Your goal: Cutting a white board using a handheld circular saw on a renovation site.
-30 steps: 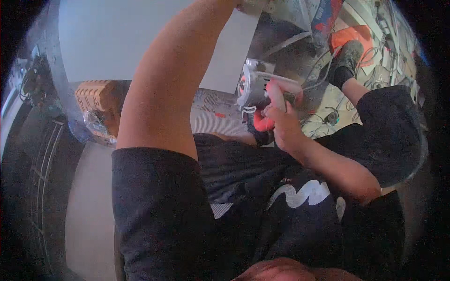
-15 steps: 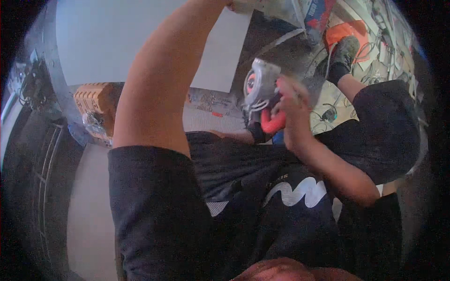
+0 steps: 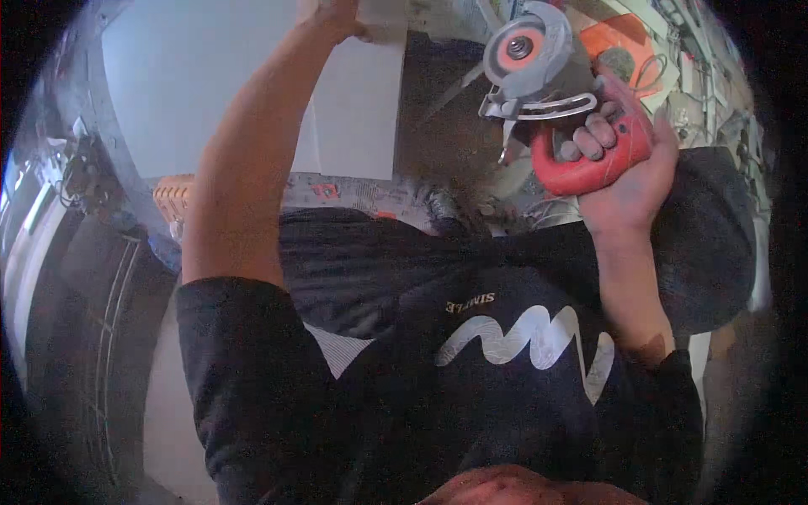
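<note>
My right hand [image 3: 627, 156] is wrapped round the red handle of a small circular saw [image 3: 547, 63] with a grey guard, held up over the floor. The saw's round disc side with its central nut faces left, and a slotted metal bracket sits below the guard. At the upper edge, my left hand [image 3: 332, 18] rests on or just over a large white board [image 3: 202, 76], thumb stretched out to the right. The rest of its fingers are cut off by the picture's edge. A thin line runs down the board to the right of my left forearm.
An orange-brown ridged case [image 3: 171, 195] stands by the board's near left corner. Printed paper [image 3: 337, 192] lies along the board's near edge. At the upper right are an orange sheet [image 3: 619, 38], cables and scattered scraps. A dark surface [image 3: 442, 93] borders the board.
The saw in my right hand has moved right and up, turning its disc side more into view. My left hand has shifted left and come further into the picture.
</note>
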